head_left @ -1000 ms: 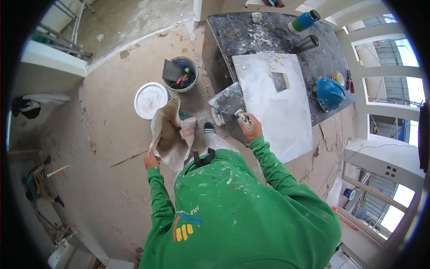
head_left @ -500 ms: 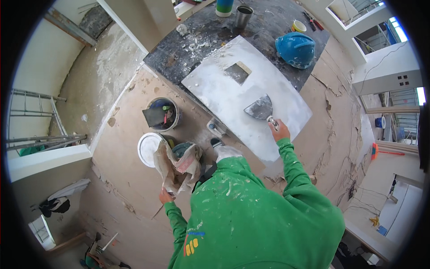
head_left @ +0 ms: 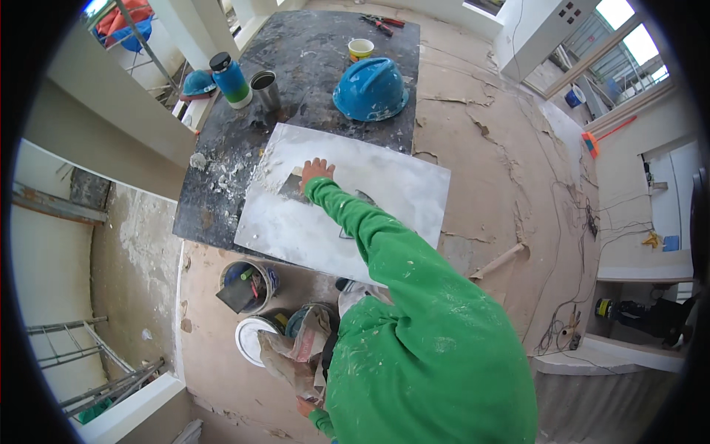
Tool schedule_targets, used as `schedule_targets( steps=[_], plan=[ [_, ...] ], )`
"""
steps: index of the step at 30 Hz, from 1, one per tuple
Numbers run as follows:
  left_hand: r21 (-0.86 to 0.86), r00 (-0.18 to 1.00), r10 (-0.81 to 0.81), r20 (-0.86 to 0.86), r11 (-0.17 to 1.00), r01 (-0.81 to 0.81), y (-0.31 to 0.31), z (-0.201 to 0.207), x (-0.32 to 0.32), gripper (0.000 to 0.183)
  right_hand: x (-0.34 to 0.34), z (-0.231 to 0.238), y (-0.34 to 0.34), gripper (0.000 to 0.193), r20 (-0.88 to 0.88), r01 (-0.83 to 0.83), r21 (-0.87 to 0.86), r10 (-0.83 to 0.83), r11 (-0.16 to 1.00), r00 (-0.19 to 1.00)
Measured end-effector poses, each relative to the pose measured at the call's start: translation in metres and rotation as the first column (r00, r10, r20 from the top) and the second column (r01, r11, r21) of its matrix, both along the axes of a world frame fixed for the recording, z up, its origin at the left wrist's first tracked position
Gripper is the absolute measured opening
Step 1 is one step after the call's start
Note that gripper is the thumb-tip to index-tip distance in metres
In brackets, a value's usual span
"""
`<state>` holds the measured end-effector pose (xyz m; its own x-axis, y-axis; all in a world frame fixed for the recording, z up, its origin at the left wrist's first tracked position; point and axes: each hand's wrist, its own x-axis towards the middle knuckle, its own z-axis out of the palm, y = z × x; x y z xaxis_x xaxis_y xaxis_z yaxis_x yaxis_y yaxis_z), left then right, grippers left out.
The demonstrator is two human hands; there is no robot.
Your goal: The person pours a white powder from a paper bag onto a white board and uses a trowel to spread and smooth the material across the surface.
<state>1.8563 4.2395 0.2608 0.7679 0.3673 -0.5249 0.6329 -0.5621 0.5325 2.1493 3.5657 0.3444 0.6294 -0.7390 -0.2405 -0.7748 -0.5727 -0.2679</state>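
My right hand point(head_left: 316, 170) reaches over a large white board point(head_left: 414, 185), fingers stretched out beside a dark grey square patch point(head_left: 291, 189) with a tan edge. Whether that patch is a cutout or a flat piece, I cannot tell. A putty knife point(head_left: 364, 197) lies on the board, mostly covered by my right forearm. Low down, my left hand point(head_left: 305, 405) is closed on the edge of a crumpled tan-and-white sack point(head_left: 292, 362). The sack sags over a bucket beside a white round lid point(head_left: 255, 340).
On the dark, dusty table point(head_left: 214, 196) stand a blue hard hat point(head_left: 371, 90), a steel cup point(head_left: 265, 90), a blue-green bottle point(head_left: 231, 81) and a small yellow tub point(head_left: 361, 49). Pliers point(head_left: 379, 24) lie at its far end. A tool bucket point(head_left: 268, 277) sits on the floor nearby.
My right hand has let go of the putty knife, now lying on the board, and reached forward and left. My view has turned; the left hand stays at the sack.
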Motion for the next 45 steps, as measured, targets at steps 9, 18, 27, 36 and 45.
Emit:
schedule_targets(
  steps=[9,18,27,36,45],
  plan=[
    [-0.128,0.900,0.428,-0.082,0.891,-0.435,-0.038,0.019,0.017,0.043,0.006,-0.023,-0.044,0.059,0.051,-0.069,0.277,0.057,0.958,0.997],
    [-0.178,0.920,0.383,-0.088,0.902,-0.392,-0.049,0.043,0.003,0.038,-0.083,0.021,-0.061,0.041,0.361,0.059,0.617,-0.349,0.785,0.865],
    [-0.102,0.894,0.429,-0.129,0.891,-0.442,-0.054,0.040,-0.019,0.038,-0.067,-0.031,-0.008,0.045,0.290,0.183,0.756,-0.573,0.628,0.766],
    [-0.125,0.884,0.459,-0.089,0.875,-0.467,-0.057,0.052,-0.029,0.037,0.181,-0.061,0.056,0.045,0.439,-0.026,0.840,-0.651,0.542,0.619],
    [-0.099,0.886,0.463,-0.026,0.881,-0.463,-0.065,0.063,-0.003,0.039,0.200,0.065,0.126,0.036,0.616,-0.541,0.777,-0.569,0.323,0.545]
  ],
)
